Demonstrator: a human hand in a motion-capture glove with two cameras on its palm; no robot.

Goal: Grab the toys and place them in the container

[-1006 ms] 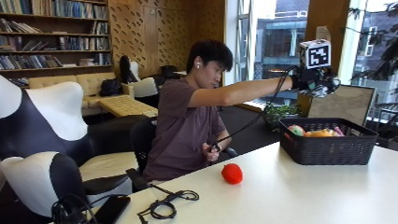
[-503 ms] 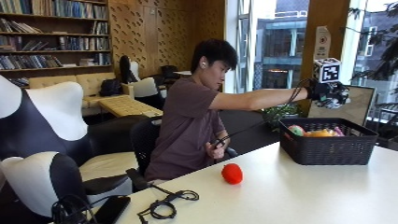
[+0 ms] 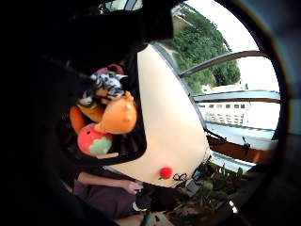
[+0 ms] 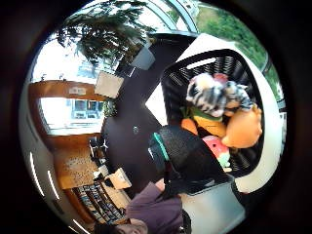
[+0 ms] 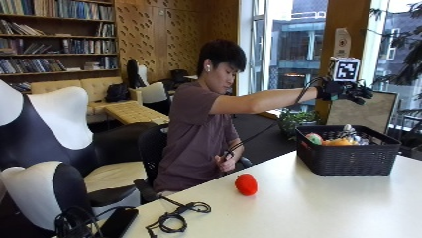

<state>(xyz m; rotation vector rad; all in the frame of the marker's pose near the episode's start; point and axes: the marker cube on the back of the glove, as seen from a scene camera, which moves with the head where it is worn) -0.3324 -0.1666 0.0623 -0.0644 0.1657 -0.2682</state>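
Observation:
A black woven basket (image 5: 346, 158) stands on the white table (image 5: 316, 208) at the right. My gloved right hand (image 5: 342, 91) hovers above it on an outstretched arm, fingers relaxed and holding nothing. Both palm views look down into the basket (image 3: 137, 136) from above. In it lie a zebra-striped plush (image 3: 106, 84), an orange plush (image 3: 117, 115) and a strawberry toy (image 3: 93, 140). A round red toy (image 5: 246, 184) lies alone on the table in front of the person, well left of the basket; it also shows as the red toy (image 3: 165, 172) in the little finger side palm view.
A coil of black cable (image 5: 175, 218) and a dark phone (image 5: 119, 221) lie near the table's left corner. The person's bare left hand (image 5: 224, 161) stays by the lap. Black-and-white chairs (image 5: 39, 163) stand at the left.
My right hand has moved right and down from a higher spot to above the basket, then eased up slightly. The red toy has not moved.

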